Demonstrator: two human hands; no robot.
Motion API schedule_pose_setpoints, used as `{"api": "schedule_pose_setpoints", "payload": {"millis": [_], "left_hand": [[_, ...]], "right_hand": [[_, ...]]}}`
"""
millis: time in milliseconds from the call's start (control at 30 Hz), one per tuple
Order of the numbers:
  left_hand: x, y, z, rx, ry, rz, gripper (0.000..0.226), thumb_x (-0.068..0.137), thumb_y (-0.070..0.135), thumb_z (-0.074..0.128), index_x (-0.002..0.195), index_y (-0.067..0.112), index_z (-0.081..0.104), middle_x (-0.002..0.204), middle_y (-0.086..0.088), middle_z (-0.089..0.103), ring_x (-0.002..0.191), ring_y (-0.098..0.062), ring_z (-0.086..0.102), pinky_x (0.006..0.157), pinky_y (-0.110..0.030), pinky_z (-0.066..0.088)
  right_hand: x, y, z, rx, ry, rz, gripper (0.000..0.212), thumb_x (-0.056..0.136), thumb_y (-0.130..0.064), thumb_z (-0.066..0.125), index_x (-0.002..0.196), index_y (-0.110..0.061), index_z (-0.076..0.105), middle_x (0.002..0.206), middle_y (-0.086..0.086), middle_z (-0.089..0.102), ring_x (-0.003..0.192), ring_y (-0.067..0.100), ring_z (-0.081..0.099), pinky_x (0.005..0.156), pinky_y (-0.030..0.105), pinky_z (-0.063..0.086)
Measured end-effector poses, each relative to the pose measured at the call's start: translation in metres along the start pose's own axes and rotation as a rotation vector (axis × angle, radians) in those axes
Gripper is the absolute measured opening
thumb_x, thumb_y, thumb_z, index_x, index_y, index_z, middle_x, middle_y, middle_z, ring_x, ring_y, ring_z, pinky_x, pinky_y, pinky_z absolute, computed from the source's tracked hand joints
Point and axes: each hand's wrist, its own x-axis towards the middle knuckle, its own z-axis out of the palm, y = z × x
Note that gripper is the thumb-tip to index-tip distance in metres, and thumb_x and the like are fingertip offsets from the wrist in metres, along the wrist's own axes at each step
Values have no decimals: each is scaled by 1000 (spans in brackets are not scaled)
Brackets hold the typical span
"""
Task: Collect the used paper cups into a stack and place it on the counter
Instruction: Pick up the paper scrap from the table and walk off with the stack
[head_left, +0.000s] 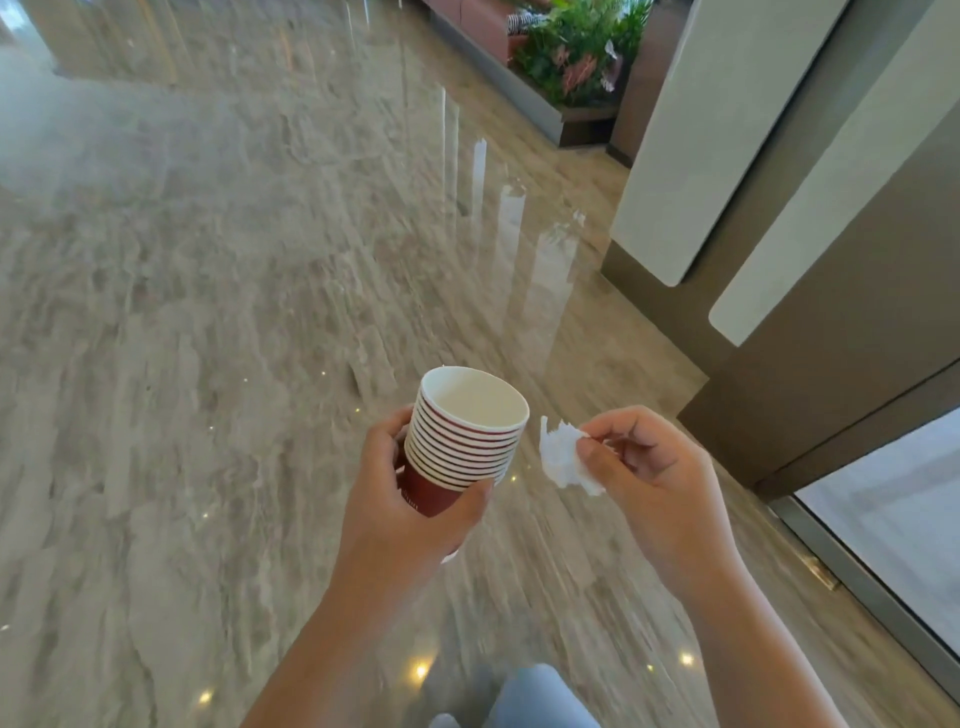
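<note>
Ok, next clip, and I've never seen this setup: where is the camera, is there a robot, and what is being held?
There is no robot here. The single picture comes from a wide-angle camera worn on a person's head, looking forward and down, so the two arms reaching in from the bottom are the wearer's own. The left hand grips a stack of paper cups, dark red with white rims, nested one inside another; the top cup looks empty. The right hand pinches a crumpled white tissue beside the stack without touching it. Below them is a polished stone floor, not a table. Pale wall panels stand on the right and a planter sits far ahead. No counter can be made out in this view.
</note>
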Motion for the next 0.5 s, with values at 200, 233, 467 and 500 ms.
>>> {"api": "schedule_pose_setpoints", "payload": {"millis": [200, 233, 467, 500], "left_hand": [[112, -20, 23, 10, 18, -45, 60, 43, 51, 74, 95, 64, 46, 94, 33, 61, 87, 7, 62, 58, -7, 47], [134, -22, 29, 21, 17, -40, 60, 43, 52, 74, 96, 61, 46, 95, 33, 61, 88, 7, 62, 61, -8, 48], [317, 0, 83, 72, -39, 48, 63, 45, 49, 73, 101, 55, 46, 97, 31, 61, 89, 7, 62, 62, -7, 48], [344, 5, 94, 75, -53, 66, 63, 45, 49, 73, 101, 56, 46, 99, 32, 60, 91, 7, 61, 65, -8, 47]], "right_hand": [[122, 32, 0, -35, 34, 6, 22, 79, -2, 64, 73, -23, 65, 71, -5, 66, 60, 3, 56, 57, 13, 46], [146, 37, 0, -38, 42, 2, 21, 79, -2, 64, 74, -23, 65, 72, -5, 66, 61, 3, 56, 57, 13, 46], [325, 45, -16, 41, 105, -11, 24, 80, -2, 63, 71, -25, 64, 66, -8, 65, 58, 1, 55, 55, 14, 46], [347, 44, -19, 43, 96, -22, 23, 79, -3, 63, 72, -24, 65, 68, -5, 65, 59, 3, 55, 56, 15, 46]]}}
